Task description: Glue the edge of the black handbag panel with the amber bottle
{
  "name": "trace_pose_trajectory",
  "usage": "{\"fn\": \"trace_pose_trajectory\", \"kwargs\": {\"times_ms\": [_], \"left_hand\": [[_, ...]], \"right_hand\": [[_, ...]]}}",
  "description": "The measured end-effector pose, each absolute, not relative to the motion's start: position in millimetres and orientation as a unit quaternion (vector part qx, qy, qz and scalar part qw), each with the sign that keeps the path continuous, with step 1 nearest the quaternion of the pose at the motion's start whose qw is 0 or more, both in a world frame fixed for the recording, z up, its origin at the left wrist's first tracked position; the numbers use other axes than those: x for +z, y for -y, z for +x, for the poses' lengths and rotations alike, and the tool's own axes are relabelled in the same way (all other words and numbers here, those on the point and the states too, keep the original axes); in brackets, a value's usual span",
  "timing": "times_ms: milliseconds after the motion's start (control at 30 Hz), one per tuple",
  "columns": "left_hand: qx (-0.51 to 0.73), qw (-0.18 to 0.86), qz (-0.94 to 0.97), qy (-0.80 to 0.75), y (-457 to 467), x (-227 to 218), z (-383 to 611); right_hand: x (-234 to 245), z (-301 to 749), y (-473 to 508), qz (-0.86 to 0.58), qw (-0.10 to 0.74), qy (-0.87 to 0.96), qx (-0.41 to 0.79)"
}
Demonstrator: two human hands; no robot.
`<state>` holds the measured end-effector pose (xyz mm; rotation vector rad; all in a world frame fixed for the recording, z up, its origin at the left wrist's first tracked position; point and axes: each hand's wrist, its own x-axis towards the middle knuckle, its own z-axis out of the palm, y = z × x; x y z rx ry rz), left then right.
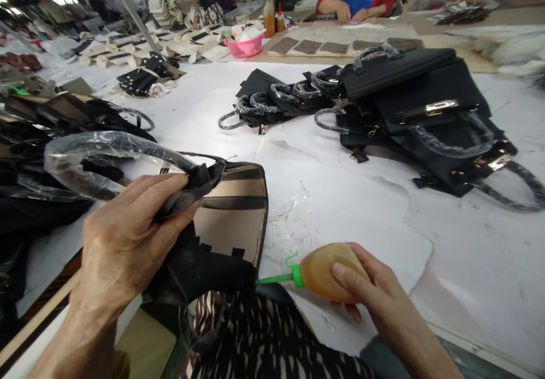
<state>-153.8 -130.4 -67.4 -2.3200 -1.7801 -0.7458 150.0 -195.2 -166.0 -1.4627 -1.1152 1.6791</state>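
Left hand (123, 242) is clamped on the folded black edge of a handbag panel (230, 220), which lies at the near edge of the white worktable (468, 254) with its tan lining up. Right hand (374, 299) grips a squeeze glue bottle (326, 272); its green nozzle (275, 279) touches the panel's lower right corner. A plastic-wrapped handle (110, 146) arches just beyond the left hand. Finished black handbags (426, 106) lie well apart, further along the table.

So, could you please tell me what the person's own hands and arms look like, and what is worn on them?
Both hands are bare: no gloves, rings or watch show. The left hand and its forearm are uncovered down to the picture's edge. The right hand is bare too, and a dark grey-green sleeve cuff appears to start at its wrist. The nails are short and unpainted.
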Motion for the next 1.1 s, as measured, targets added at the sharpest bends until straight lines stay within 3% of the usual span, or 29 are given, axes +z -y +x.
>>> {"fn": "trace_pose_trajectory", "kwargs": {"times_ms": [500,1100], "left_hand": [[-0.241,0.097,-0.77,0.583,127,-64,-155],[-0.251,0.117,-0.769,0.576,125,-67,-152]], "right_hand": [[-151,147,193,-0.584,0.384,0.404,0.59],[-142,140,202,-0.605,0.358,0.409,0.582]]}}
